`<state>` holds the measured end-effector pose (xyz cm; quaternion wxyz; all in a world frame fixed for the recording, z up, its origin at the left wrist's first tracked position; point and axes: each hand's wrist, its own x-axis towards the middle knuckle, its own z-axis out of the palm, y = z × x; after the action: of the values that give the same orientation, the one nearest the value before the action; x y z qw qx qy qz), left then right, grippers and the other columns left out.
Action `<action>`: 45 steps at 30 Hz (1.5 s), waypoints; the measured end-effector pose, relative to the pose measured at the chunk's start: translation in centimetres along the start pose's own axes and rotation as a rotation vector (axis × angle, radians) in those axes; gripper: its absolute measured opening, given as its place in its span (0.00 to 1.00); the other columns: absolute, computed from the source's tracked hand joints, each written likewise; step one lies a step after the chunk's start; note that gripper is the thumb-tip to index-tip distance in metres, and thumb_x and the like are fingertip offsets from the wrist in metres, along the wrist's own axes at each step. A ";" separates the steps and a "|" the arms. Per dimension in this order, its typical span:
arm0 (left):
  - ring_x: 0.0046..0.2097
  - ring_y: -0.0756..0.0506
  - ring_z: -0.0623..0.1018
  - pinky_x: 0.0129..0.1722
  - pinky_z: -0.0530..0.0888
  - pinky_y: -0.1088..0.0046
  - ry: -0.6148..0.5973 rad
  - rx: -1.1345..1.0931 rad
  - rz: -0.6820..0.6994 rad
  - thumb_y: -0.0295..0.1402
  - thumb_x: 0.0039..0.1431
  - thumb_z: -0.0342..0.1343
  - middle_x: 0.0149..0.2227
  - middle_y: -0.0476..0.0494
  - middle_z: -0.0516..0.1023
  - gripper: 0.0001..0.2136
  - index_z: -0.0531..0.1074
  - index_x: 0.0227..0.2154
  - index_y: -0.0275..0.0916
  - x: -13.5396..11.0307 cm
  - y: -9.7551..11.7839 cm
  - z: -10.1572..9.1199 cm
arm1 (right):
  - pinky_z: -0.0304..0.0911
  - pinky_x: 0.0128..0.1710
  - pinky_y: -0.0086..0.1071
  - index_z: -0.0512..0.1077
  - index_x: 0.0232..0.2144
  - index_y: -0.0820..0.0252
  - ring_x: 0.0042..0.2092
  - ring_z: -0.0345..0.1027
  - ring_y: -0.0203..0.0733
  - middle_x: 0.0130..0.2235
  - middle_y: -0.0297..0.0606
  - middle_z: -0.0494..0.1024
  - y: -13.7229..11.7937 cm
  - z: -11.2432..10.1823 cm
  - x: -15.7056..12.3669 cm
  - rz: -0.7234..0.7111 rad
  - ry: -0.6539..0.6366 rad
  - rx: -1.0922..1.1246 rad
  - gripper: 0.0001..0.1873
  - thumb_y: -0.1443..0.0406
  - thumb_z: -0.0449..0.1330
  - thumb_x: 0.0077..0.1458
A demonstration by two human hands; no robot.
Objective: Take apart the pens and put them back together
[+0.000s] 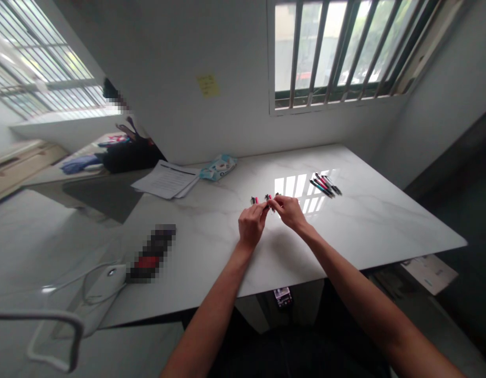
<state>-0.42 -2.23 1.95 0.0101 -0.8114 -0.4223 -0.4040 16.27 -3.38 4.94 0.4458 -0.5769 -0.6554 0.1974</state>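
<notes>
My left hand (251, 224) and my right hand (290, 211) meet over the middle of the table, fingertips pinched close together. A small dark item shows between the fingertips, mostly hidden by them, and its kind cannot be made out. Just beyond the fingers lie small black and red pieces (254, 200), with a similar black and red piece (268, 197) to their right. Farther right, several pens (325, 185) in black, red and teal lie side by side, apart from both hands.
The white marble-patterned table (369, 210) meets the wall at the back. Printed papers (166, 179) and a blue-white soft packet (218, 167) lie at the back left. Nearer on the left are a blurred-out dark object (153, 254) and a white power strip (109, 281) with a cable.
</notes>
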 end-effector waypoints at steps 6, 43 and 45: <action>0.39 0.42 0.83 0.41 0.71 0.71 -0.069 -0.350 -0.275 0.40 0.70 0.56 0.41 0.43 0.85 0.13 0.75 0.54 0.46 0.6 0.9 -0.6 | 0.66 0.37 0.33 0.80 0.36 0.55 0.33 0.73 0.41 0.35 0.37 0.83 0.5 -1.0 0.4 -0.065 -0.062 0.264 0.15 0.52 0.61 0.63; 0.21 0.57 0.65 0.20 0.60 0.83 -0.288 -1.602 -1.038 0.40 0.52 0.67 0.25 0.53 0.71 0.16 0.72 0.38 0.36 0.4 -0.5 -0.4 | 0.75 0.52 0.43 0.78 0.43 0.59 0.45 0.80 0.46 0.43 0.42 0.84 7.2 -2.8 6.4 0.051 0.099 0.429 0.19 0.58 0.71 0.48; 0.25 0.56 0.69 0.24 0.65 0.82 -0.254 -1.606 -1.054 0.34 0.49 0.67 0.27 0.51 0.72 0.16 0.73 0.40 0.36 0.3 -0.7 -0.3 | 0.75 0.51 0.42 0.78 0.43 0.60 0.44 0.80 0.45 0.44 0.43 0.84 9.0 -2.6 7.2 0.082 0.149 0.250 0.16 0.60 0.66 0.51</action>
<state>-1.01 -1.68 2.07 -0.7752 -0.3209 -0.3280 -0.4342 24.08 4.96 1.87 0.5532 -0.5564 -0.5664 0.2521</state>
